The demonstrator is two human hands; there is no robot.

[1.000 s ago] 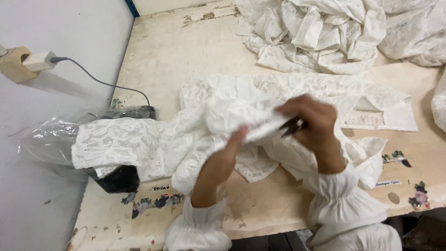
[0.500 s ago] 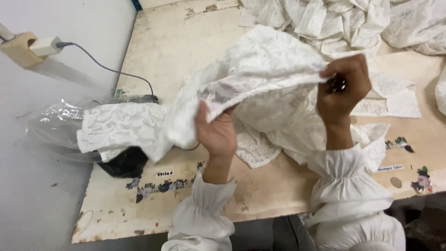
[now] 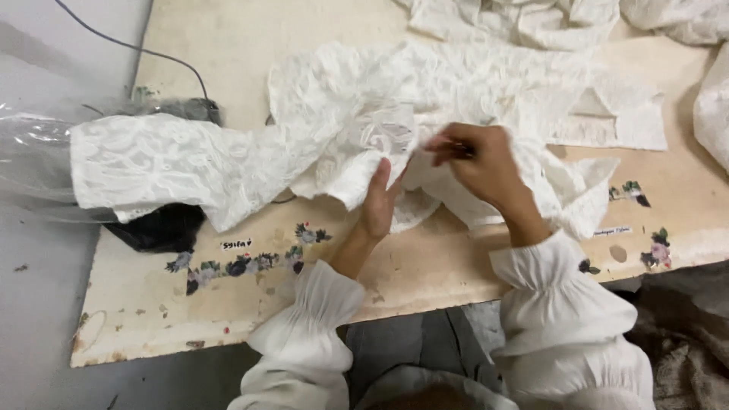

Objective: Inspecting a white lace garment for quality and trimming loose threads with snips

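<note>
Lace cloth lay spread on the table in the head view. I saw the left hand pinching its folded edge; just beside it, the right hand gripped cloth and a small dark tool.

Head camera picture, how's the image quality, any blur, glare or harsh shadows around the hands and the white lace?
Head view: light is soft and even, with only faint shadows under the white lace garment; the right hand is slightly motion-blurred at the fingertips, the left hand sharper; the clear plastic bag at the left edge shows pale glare streaks; the lace's brightest folds wash out, losing pattern.
</note>
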